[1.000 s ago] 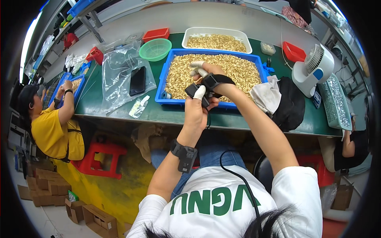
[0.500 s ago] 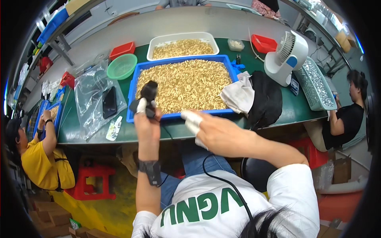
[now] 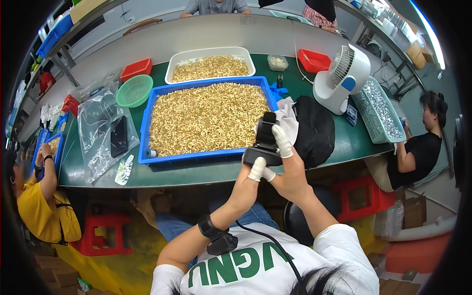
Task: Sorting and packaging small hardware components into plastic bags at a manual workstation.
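Both my hands hold a black device with a strap (image 3: 265, 143), a small boxy body with a curved band standing up from it. My left hand (image 3: 246, 184) grips its lower left side, thumb in a white finger cot pressed on the body. My right hand (image 3: 293, 169) closes round its right side, white finger cots on its fingers. A similar black device (image 3: 222, 242) is strapped on my left wrist. Just beyond my hands lies a blue tray (image 3: 196, 156) filled with small gold-coloured metal pieces (image 3: 206, 115).
A white tray (image 3: 169, 73) of similar pieces, a green bowl (image 3: 134, 91), phone (image 3: 118, 136) and plastic bag (image 3: 93, 128) lie around. On the right are a black bag (image 3: 314, 130), white fan (image 3: 339, 81) and green basket (image 3: 366, 105). Co-workers sit at both sides.
My left hand has carried the black device from the tray's left side to its right front corner. My right hand, earlier stretched out without it, now grips the device too.
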The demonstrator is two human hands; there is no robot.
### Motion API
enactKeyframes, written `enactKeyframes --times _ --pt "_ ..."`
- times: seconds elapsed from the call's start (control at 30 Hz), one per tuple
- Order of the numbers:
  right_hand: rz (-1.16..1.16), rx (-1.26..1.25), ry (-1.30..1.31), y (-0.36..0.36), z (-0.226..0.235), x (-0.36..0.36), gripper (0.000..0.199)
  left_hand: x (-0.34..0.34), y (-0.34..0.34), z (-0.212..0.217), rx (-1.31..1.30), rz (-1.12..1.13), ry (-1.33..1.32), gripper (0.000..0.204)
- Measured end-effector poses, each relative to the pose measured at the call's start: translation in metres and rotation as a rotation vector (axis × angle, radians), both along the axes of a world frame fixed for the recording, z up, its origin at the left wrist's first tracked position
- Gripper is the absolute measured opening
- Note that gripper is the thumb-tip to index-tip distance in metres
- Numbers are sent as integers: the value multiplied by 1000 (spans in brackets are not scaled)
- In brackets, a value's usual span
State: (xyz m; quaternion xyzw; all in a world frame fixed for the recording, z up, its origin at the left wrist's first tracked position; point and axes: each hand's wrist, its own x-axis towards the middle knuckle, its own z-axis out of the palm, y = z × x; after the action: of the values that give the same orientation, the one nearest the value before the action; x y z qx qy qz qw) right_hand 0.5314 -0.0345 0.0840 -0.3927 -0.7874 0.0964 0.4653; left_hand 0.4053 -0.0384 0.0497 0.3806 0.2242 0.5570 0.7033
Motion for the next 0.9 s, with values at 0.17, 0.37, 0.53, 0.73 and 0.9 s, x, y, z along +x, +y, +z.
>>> enactKeyframes --times 0.17,0.37,0.53,0.73,0.9 --pt "14 -257 -80 -11 18 44 89 15 -2 -1 255 -107 210 47" --pt "-7 -310 60 -5 87 124 96 -4 4 -15 166 -242 295 46" --pt "138 -211 441 17 205 306 85 -18 17 -29 18 -311 319 36" --pt "-259 -21 -163 82 254 255 67 -20 22 -32 9 -356 456 29" --pt "-211 -262 -195 139 117 218 88 -20 15 -39 -25 -325 411 27"
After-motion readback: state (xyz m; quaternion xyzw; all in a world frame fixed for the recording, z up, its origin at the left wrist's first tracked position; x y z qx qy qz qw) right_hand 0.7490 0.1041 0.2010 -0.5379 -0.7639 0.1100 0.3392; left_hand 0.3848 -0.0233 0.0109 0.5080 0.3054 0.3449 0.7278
